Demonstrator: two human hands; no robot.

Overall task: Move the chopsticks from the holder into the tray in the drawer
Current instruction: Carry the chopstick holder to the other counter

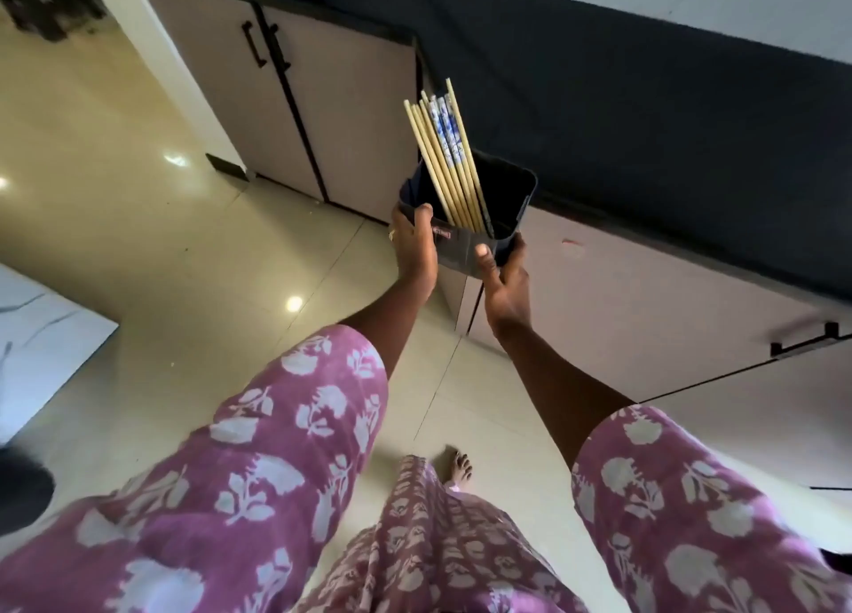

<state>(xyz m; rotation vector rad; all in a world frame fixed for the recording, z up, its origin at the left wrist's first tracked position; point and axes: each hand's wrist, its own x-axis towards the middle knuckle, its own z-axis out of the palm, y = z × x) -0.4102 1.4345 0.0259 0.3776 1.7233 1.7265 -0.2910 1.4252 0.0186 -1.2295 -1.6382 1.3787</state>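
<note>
A dark rectangular holder (pixel 516 197) is carried in the air in front of the counter, gripped from both sides. My left hand (pixel 415 248) clasps its left wall with the thumb over the rim. My right hand (pixel 505 280) grips its near right corner, thumb pressed on the front face. Several chopsticks (pixel 449 165) stand in the holder, leaning up and to the left; most are plain bamboo, a few have blue-and-white patterned tops. No tray or open drawer is in view.
A dark countertop edge (pixel 645 119) runs across the top right above shut cabinet fronts with black handles (pixel 804 342). More cabinet doors (pixel 295 105) stand at the back. Glossy tiled floor (pixel 184 243) lies below; my bare foot (pixel 458 467) is near the bottom middle.
</note>
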